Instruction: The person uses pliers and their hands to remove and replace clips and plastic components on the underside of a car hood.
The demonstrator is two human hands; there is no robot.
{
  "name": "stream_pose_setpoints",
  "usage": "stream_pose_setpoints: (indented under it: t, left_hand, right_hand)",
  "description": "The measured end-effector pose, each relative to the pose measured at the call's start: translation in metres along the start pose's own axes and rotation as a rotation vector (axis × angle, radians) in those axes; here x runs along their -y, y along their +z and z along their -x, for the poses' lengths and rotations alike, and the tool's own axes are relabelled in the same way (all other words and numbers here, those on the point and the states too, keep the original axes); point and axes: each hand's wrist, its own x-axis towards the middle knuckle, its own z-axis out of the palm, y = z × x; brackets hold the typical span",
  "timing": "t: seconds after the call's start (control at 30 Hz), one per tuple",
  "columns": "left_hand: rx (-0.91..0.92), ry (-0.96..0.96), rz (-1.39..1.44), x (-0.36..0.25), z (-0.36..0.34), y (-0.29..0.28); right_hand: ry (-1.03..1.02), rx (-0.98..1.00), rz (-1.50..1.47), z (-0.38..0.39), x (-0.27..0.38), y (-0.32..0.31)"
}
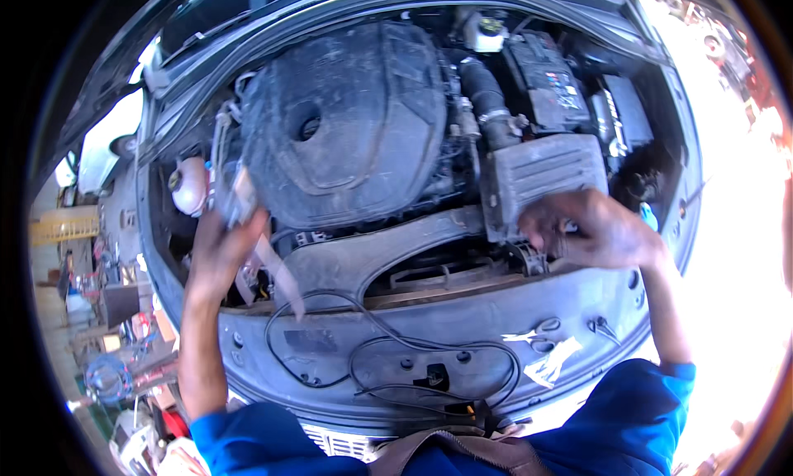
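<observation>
My left hand [221, 257], blurred by motion, is closed at the left front of the engine bay. A pale, smeared thing shows above its fingers, and a whitish strip [281, 282] hangs beside it; their kind is unclear. My right hand [599, 228] is over the front edge of the ribbed black air filter box [549, 178]. Its fingers are curled, and whatever is in them is hidden. Between both hands lies the large black engine cover [347, 121], with a round hole. A thin black cable [396, 335] lies looped on the front panel [322, 344].
Black-handled scissors [541, 344], pale scraps [553, 363] and a dark tool [605, 329] rest on the front panel. A coolant tank [190, 185] stands left, a battery [549, 88] at the far right. Shelves and clutter [116, 311] fill the left background.
</observation>
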Motion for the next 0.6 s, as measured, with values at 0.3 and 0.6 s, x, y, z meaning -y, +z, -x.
stream_pose_setpoints:
  t: [0.3,0.6]
  left_hand:
    - [0.696,-0.212,-0.396,0.047,0.166,-0.008]
    - [0.575,0.391,-1.047,0.078,0.202,0.063]
  right_hand:
    - [0.465,-0.301,0.059,0.152,-0.023,0.095]
    - [0.309,-0.220,0.903,0.154,-0.020,0.213]
